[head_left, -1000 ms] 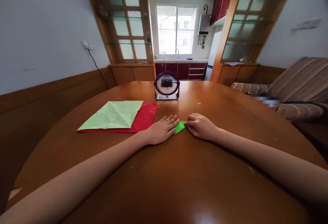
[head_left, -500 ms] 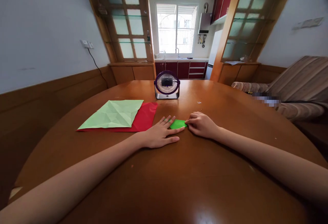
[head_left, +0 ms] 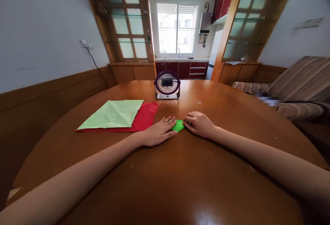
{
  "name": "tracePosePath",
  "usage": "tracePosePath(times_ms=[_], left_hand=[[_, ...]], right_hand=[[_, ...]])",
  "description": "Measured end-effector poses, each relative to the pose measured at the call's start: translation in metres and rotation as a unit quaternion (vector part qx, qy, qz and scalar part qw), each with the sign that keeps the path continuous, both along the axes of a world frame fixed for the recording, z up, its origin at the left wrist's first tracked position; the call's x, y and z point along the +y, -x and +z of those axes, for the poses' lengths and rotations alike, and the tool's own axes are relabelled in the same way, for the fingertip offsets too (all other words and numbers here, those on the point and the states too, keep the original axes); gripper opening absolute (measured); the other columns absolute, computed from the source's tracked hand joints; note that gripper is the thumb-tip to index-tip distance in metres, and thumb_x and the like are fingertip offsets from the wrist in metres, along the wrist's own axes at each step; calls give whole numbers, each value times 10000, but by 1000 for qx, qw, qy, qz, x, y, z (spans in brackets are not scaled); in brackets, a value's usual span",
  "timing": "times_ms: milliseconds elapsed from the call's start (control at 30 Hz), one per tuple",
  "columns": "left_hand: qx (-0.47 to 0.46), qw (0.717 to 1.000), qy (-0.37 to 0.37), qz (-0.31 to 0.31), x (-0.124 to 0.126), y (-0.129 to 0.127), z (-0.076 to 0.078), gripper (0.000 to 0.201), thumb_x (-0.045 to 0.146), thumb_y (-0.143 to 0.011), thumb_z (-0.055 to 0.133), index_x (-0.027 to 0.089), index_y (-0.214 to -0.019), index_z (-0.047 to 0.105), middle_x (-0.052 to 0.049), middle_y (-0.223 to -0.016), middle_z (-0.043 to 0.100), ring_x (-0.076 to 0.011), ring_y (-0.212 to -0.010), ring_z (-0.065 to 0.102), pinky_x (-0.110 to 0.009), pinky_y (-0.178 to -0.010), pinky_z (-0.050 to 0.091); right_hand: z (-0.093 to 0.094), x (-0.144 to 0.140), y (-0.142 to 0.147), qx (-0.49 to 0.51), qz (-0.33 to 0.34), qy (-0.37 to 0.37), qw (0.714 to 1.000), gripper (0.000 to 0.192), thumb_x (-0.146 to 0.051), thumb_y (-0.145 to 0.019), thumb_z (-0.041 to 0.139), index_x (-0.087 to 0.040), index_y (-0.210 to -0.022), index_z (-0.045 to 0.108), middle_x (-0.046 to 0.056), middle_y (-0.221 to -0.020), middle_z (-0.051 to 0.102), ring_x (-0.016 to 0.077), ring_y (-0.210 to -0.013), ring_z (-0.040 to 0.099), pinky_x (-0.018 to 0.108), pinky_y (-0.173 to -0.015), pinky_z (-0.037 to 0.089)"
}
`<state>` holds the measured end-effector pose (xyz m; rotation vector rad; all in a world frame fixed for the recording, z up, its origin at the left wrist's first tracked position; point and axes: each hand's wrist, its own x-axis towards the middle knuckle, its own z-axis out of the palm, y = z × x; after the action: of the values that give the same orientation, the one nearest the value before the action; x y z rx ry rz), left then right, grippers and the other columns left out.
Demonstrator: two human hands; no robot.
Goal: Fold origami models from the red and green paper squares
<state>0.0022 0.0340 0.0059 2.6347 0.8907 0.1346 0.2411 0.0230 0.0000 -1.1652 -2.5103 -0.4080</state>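
A small folded piece of bright green paper (head_left: 177, 125) lies on the wooden table between my hands. Flat on the table, my left hand (head_left: 160, 131) covers the paper's left end, with its fingers stretched out and its thumb at the near edge. My right hand (head_left: 198, 123) has curled fingers, and its thumb and fingertips are closed on the paper's right tip. Both ends of the paper are partly hidden by fingers.
Left of my hands, a creased light green sheet (head_left: 113, 113) lies over a red sheet (head_left: 145, 116). A purple desk fan (head_left: 167, 84) stands at the back of the table (head_left: 165, 183). Beyond the table's right side is a striped sofa (head_left: 304, 80).
My left fingers have drawn closer together and the left index finger no longer lies across the paper. My right hand has shifted slightly left, nearer to the left hand, covering the paper's right tip.
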Motion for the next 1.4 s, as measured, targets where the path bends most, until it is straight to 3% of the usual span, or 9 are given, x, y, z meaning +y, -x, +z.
tracePosePath(times_ms=[233, 467, 700, 833, 933, 1067, 1233, 1400], left_hand=[[39, 996, -78, -17, 2, 1, -4, 714, 599, -967, 249, 142, -1514, 216, -126, -1577, 114, -265, -1470, 67, -412, -1179, 107], [86, 989, -116, 5, 2, 0, 0, 676, 562, -987, 176, 130, -1498, 270, -110, -1570, 184, -235, -1455, 182, -348, -1171, 162], [119, 983, -132, 39, -2, 1, 1, 898, 696, -916, 193, 19, -1506, 155, -191, -1565, 106, -269, -1465, 114, -363, -1172, 153], [124, 984, -120, 35, -3, 1, 1, 947, 739, -883, 223, 36, -1512, 141, -198, -1565, 77, -287, -1468, 61, -396, -1184, 97], [121, 988, -91, 30, -4, 1, 4, 974, 774, -849, 271, 94, -1526, 105, -188, -1568, -5, -315, -1462, -5, -431, -1178, 108], [120, 991, -62, 4, -6, 3, 9, 1016, 802, -812, 318, 129, -1531, 67, -178, -1560, -92, -341, -1448, -79, -468, -1175, 92], [133, 990, -39, 13, -7, 4, 12, 1105, 814, -797, 316, 35, -1515, 2, -209, -1556, -81, -330, -1457, -48, -450, -1178, 103], [129, 988, -80, 29, -6, 2, 5, 1088, 807, -809, 285, 6, -1511, 64, -205, -1566, -4, -320, -1465, 24, -418, -1180, 110]], right_hand=[[5, -4, 12, -97, -26, -34, 994, 344, -329, -972, 420, -130, -968, 701, 103, -840, 619, 176, -715, 527, 308, -680, 318], [6, -6, 9, -104, -32, -20, 994, 328, -317, -969, 426, -133, -989, 697, 108, -868, 609, 187, -751, 529, 300, -654, 324], [5, -8, 7, -106, -6, -29, 994, 340, -283, -974, 391, -104, -998, 679, 117, -871, 598, 191, -758, 526, 307, -665, 359], [6, -7, 6, -109, 2, -23, 994, 323, -273, -960, 401, -102, -1005, 671, 124, -888, 614, 213, -793, 562, 343, -735, 417], [2, -6, 9, -81, 24, -13, 996, 360, -247, -969, 365, -78, -1154, 624, 171, -1104, 619, 262, -1013, 584, 408, -911, 434], [-7, -6, 14, -8, 73, 73, 995, 547, -372, -1001, 307, -38, -1429, 374, 209, -1505, 334, 292, -1396, 323, 448, -1125, 314], [-12, -7, 17, 15, 59, 220, 974, 821, -619, -955, 260, -18, -1507, 169, 204, -1564, 140, 280, -1463, 131, 450, -1199, 183], [-11, -6, 17, 19, 56, 250, 966, 913, -719, -898, 268, -56, -1517, 164, 163, -1573, 119, 289, -1466, 97, 440, -1213, 127]])
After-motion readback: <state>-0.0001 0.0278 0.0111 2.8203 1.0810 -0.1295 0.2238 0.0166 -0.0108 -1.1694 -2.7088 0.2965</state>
